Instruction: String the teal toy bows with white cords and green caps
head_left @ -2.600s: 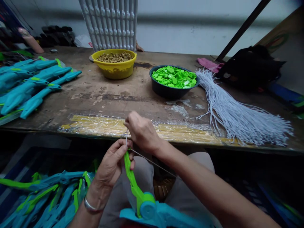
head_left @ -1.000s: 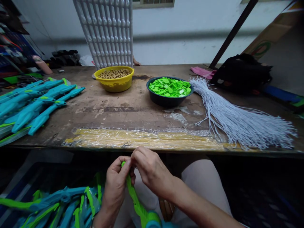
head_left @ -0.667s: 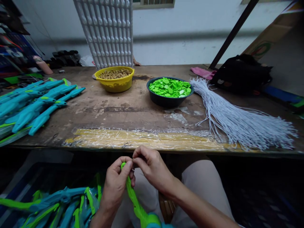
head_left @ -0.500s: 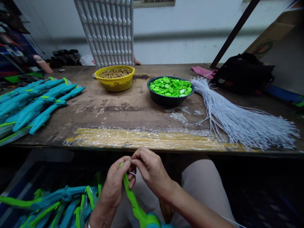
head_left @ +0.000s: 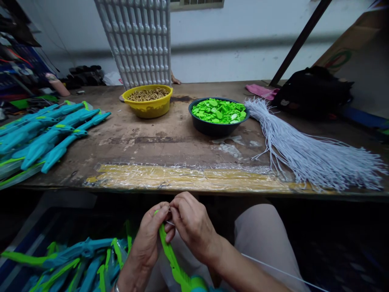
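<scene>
My left hand (head_left: 148, 229) is closed round the narrow end of a green and blue plastic part (head_left: 170, 255), which slants down over my lap. The thumb presses near its green tip. My right hand (head_left: 191, 221) meets it there in a pinch. A short stretch of white cord (head_left: 170, 222) shows between the two hands, and a longer length of cord (head_left: 273, 267) runs out from under my right forearm to the lower right. The fingers hide the exact spot where cord and tip meet.
On the table stand a yellow basin (head_left: 148, 109) of brass-coloured rings and a dark bowl (head_left: 214, 129) of green plastic pieces. A bundle of white cords (head_left: 316, 150) lies right. Blue-green parts lie left (head_left: 51, 142) and in a crate below (head_left: 85, 251). A person's hand (head_left: 175, 80) shows behind.
My hands have shifted slightly and stay together at the green tip. More white cord now stretches out to the lower right.
</scene>
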Motion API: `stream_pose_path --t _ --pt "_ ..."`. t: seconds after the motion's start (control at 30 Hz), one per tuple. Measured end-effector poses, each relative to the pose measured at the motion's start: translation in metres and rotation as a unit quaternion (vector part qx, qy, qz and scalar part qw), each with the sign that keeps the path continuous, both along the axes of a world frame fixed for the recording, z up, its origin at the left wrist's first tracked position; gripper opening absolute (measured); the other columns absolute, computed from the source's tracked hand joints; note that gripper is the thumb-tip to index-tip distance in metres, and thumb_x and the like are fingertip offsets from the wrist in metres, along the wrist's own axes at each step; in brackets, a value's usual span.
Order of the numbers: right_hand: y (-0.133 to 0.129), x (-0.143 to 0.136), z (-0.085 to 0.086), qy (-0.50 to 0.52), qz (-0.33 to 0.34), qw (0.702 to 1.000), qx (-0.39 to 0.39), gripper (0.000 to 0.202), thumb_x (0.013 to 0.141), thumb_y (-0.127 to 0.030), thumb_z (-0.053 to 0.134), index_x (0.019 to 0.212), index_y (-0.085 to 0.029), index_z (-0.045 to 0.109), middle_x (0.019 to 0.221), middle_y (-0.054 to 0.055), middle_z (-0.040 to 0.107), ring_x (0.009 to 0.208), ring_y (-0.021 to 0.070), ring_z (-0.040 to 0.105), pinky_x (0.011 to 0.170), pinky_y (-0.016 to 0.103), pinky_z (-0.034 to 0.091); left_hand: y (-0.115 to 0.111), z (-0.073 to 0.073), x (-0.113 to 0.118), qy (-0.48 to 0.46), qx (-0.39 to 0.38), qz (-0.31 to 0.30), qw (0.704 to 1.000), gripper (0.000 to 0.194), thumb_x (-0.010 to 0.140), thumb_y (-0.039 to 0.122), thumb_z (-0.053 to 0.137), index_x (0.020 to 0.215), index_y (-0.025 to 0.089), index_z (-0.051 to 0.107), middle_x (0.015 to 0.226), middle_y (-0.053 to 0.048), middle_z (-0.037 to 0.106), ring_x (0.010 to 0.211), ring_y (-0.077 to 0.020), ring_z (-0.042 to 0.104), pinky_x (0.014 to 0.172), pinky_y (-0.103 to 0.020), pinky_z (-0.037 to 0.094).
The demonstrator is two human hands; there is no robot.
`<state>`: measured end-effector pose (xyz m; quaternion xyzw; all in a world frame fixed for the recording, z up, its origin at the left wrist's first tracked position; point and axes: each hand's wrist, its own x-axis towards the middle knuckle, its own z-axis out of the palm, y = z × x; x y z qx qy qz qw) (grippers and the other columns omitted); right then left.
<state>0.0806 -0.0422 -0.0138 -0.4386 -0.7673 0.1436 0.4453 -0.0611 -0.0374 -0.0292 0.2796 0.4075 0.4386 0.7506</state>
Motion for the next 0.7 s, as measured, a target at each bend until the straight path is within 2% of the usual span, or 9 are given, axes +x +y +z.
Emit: stream_pose_path --t 0.1,0.23,0.47,0.53,0.63,0.7 --pt "-0.0008 -0.0004 -0.0018 -0.001 -0.014 1.000 -0.004 0.021 0.103 -0.012 0.039 0.088 -0.018 0.054 0.082 0.007 0.060 0.078 0.0199 0.057 0.069 0.031 0.047 0.0007 0.0004 -0.0004 0.027 -0.011 0.003 1.000 0.043 0.077 0.047 0.081 0.065 0.016 0.054 0.053 0.007 0.044 0.041 -0.0041 0.039 0.040 -0.016 0.032" --pt "-0.0017 0.0003 -0.0036 0.046 -0.023 0.998 -0.030 0.017 0.101 -0.013 0.041 0.090 -0.019 0.053 0.083 0.005 0.058 0.076 0.0183 0.057 0.068 0.029 0.046 0.0010 -0.0007 -0.0006 0.048 -0.010 0.006 0.999 0.045 0.075 0.050 0.081 0.063 0.016 0.054 0.052 0.006 0.045 0.041 -0.0046 0.040 0.040 -0.016 0.034" --pt "-0.0059 0.0014 -0.0064 0.139 -0.019 0.983 -0.117 0.016 0.100 -0.014 0.045 0.088 -0.020 0.052 0.082 0.001 0.056 0.072 0.0141 0.057 0.067 0.026 0.044 0.0001 0.0015 -0.0003 0.038 -0.001 0.015 0.999 0.043 0.077 0.048 0.081 0.065 0.016 0.055 0.058 0.005 0.047 0.046 -0.0052 0.040 0.039 -0.016 0.036" --pt "-0.0066 0.0025 -0.0056 0.146 -0.010 0.981 -0.124 0.015 0.101 -0.015 0.045 0.089 -0.020 0.053 0.084 0.001 0.057 0.074 0.0141 0.057 0.068 0.026 0.045 -0.0005 -0.0002 -0.0011 0.039 0.000 0.012 0.999 0.042 0.079 0.048 0.080 0.065 0.016 0.055 0.057 0.005 0.047 0.045 -0.0052 0.040 0.040 -0.016 0.036" --pt "-0.0051 0.0040 -0.0028 0.133 0.026 0.983 -0.122 0.006 0.099 -0.017 0.053 0.101 -0.019 0.059 0.094 0.005 0.060 0.083 0.0165 0.060 0.073 0.028 0.049 -0.0007 -0.0047 -0.0026 0.045 0.006 0.006 0.999 0.041 0.082 0.048 0.076 0.068 0.016 0.056 0.055 0.006 0.046 0.043 -0.0053 0.041 0.041 -0.016 0.035" --pt "-0.0024 0.0045 -0.0009 0.120 0.043 0.985 -0.118 0.009 0.097 -0.017 0.057 0.104 -0.019 0.062 0.095 0.006 0.062 0.084 0.0176 0.061 0.073 0.028 0.050 -0.0003 -0.0067 -0.0031 0.051 0.009 0.004 0.999 0.041 0.083 0.049 0.075 0.068 0.016 0.055 0.054 0.006 0.045 0.042 -0.0054 0.042 0.041 -0.017 0.034"
